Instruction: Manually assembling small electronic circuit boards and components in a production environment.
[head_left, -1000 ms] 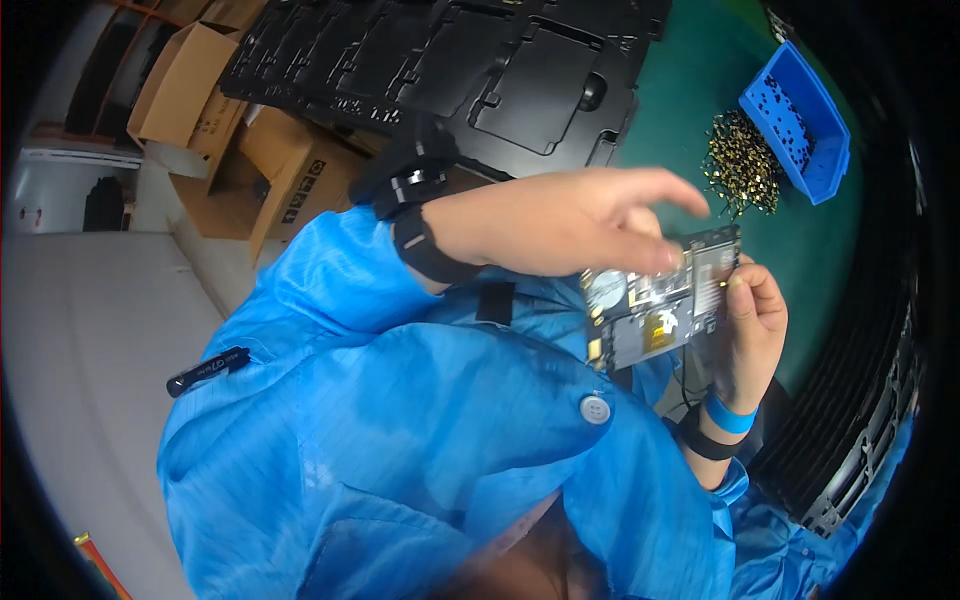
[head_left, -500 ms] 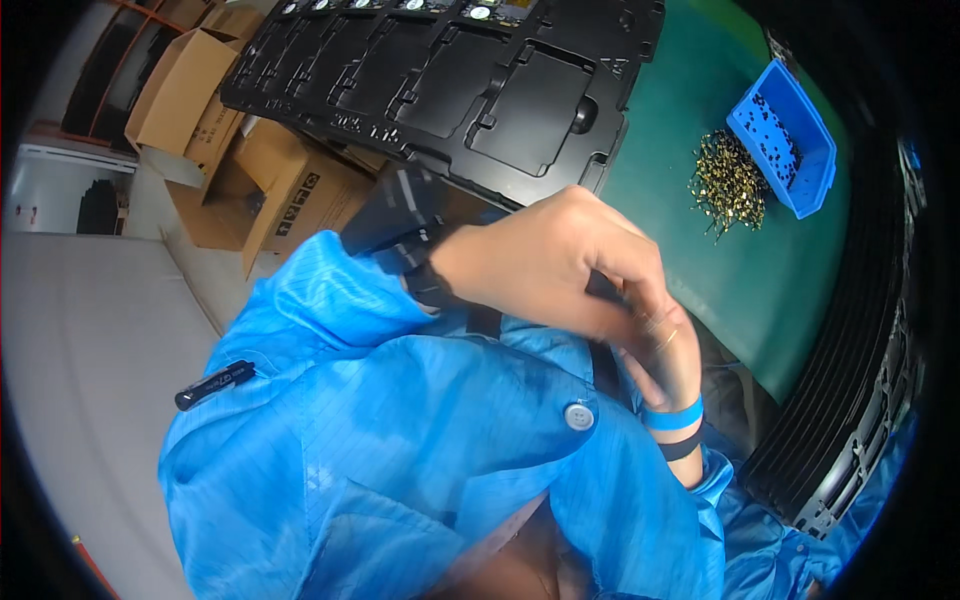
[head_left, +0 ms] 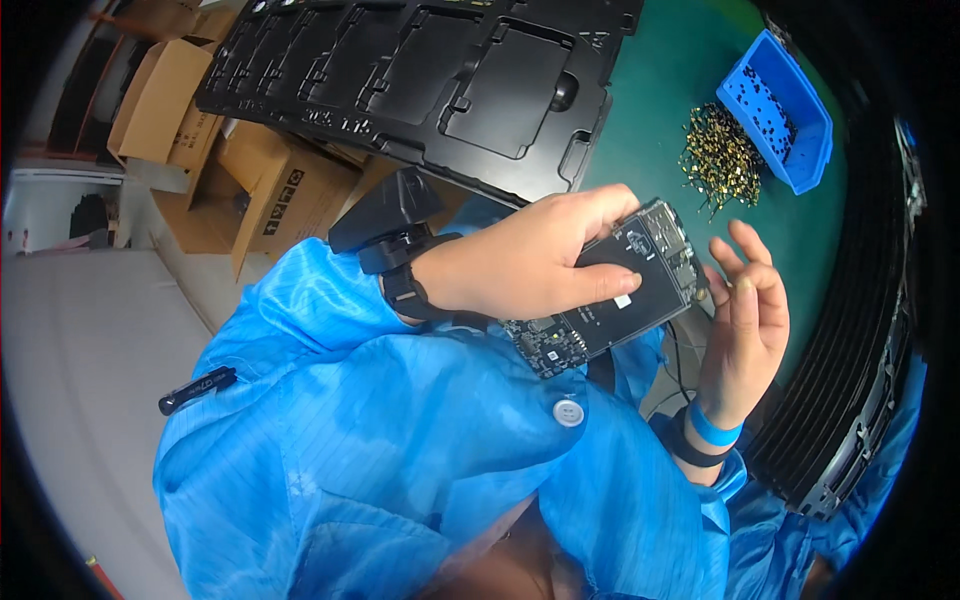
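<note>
My left hand point(head_left: 540, 255) grips a circuit board point(head_left: 630, 285) with a large flat black panel in its middle and bare electronics at both ends. The thumb lies on the black panel and the fingers go behind the far edge. At the board's right end is my right hand point(head_left: 745, 310), its thumb and forefinger brought together close by a corner and its other fingers raised. Whatever sits between those fingertips is too small to make out. Beyond them, on the green table mat, lies a pile of small gold-and-black parts point(head_left: 722, 158).
A blue bin point(head_left: 778, 112) with small black pieces stands beside the pile. A black moulded tray point(head_left: 420, 85) with shaped pockets spans the far left of the table. Stacked black trays point(head_left: 830, 400) rise at the right. Open cardboard boxes point(head_left: 290, 200) stand at the left.
The circuit board has come into view in my left hand, tilted toward me. My hands, overlapping before, have come apart; the right moved to the board's right end.
</note>
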Available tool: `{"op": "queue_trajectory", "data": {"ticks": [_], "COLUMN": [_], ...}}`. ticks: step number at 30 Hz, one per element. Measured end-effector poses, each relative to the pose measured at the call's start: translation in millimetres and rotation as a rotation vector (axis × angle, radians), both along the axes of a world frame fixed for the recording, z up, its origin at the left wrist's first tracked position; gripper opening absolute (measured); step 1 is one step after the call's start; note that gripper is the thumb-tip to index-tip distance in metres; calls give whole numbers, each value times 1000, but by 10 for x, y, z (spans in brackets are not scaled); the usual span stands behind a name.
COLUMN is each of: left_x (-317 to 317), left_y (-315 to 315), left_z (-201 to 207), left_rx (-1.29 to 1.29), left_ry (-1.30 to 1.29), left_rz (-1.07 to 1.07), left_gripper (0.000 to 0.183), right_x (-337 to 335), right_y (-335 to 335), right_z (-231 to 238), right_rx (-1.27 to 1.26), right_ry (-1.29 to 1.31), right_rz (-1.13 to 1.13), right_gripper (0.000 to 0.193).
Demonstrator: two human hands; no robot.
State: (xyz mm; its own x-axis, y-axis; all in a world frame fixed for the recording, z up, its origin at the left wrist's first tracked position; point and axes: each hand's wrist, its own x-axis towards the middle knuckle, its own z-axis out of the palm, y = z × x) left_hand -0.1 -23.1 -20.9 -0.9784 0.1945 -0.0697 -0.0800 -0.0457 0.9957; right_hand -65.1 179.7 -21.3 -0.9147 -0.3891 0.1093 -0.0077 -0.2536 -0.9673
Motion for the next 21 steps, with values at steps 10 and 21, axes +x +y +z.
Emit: {"op": "queue_trajectory", "data": {"ticks": [10, 21], "left_x": [-50, -84], "left_y": [68, -97], "left_z": [-91, 76], "left_rx": [10, 280], "left_ry": [36, -253], "left_rz": [12, -244], "left_gripper": [41, 47], "right_x": [-1, -93], "right_y": [-54, 118], "right_z": [0, 3], "right_rx": [164, 336], "right_ry": [28, 34], "right_rz": [218, 349], "right_gripper": [3, 4]}}
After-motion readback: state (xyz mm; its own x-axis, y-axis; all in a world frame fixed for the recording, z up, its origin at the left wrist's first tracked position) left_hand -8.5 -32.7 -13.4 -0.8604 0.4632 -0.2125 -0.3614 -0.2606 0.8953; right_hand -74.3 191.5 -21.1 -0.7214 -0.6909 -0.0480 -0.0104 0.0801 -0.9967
